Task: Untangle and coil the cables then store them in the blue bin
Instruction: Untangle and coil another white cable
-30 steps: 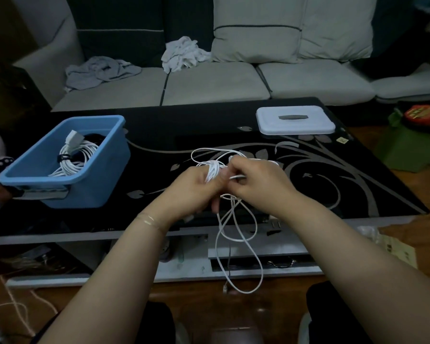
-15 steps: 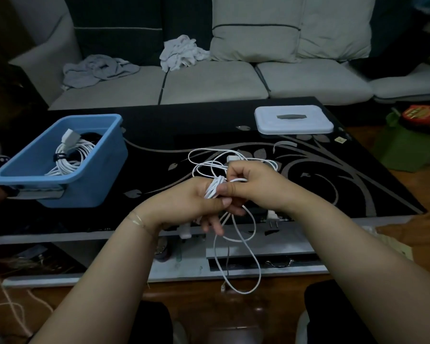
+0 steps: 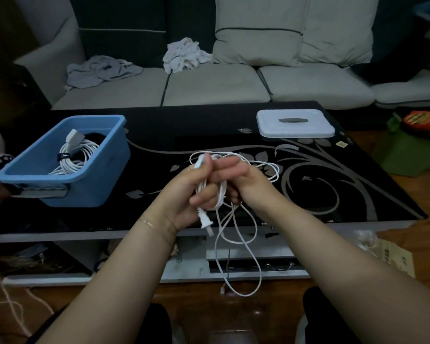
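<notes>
A thin white cable (image 3: 236,247) hangs in long loops from both hands over the table's front edge. My left hand (image 3: 184,192) grips the gathered bundle, and a white two-pin plug (image 3: 206,222) dangles below its palm. My right hand (image 3: 241,180) is pressed against the left, with strands wrapped round its fingers; more loops (image 3: 266,167) spread on the black table behind it. The blue bin (image 3: 94,184) stands at the table's left and holds a coiled white cable (image 3: 72,155) bound with a dark strap.
A white lidded box (image 3: 294,122) sits at the back right of the black patterned table (image 3: 333,189). A grey sofa (image 3: 209,85) with crumpled cloths runs behind. A green bag (image 3: 407,155) stands at the right, and loose cord lies on the floor at the lower left.
Both hands have shifted and turned on the bundle. The plug now hangs free below my left palm, and my right hand's fingers point left over the left hand.
</notes>
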`<state>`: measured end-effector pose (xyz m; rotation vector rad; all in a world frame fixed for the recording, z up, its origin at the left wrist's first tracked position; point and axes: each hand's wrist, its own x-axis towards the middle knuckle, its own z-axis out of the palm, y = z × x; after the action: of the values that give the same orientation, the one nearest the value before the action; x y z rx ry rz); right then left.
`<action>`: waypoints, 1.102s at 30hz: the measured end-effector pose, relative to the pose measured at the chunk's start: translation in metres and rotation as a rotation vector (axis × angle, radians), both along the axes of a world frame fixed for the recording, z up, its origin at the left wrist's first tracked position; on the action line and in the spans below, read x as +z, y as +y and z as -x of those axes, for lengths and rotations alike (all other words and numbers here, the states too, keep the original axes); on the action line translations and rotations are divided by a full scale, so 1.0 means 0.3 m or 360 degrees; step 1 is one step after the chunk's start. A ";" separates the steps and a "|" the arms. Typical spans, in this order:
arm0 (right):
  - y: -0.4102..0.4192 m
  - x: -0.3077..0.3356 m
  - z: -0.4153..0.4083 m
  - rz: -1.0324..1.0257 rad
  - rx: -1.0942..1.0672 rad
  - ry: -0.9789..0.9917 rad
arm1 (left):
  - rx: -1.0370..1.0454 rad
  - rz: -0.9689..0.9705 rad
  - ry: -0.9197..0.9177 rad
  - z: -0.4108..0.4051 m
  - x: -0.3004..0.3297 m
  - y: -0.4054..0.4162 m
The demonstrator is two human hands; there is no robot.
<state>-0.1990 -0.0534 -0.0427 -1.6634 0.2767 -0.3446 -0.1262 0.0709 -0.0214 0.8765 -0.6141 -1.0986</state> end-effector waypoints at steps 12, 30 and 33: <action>0.069 -0.038 0.017 0.1161 0.0161 0.0316 | 0.0840 -0.0041 0.0035 -0.073 0.018 0.006; 0.060 0.017 0.059 0.1428 0.0309 0.0203 | 0.0836 -0.0536 -0.1040 -0.062 -0.016 -0.014; 0.052 0.028 0.067 0.1347 0.0374 0.0200 | 0.0716 -0.0598 -0.1215 -0.053 -0.020 -0.012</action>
<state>-0.2191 -0.0378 -0.0342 -2.5282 0.0117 -0.1814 -0.1102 0.0673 -0.0275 1.6984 -0.7860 -0.4440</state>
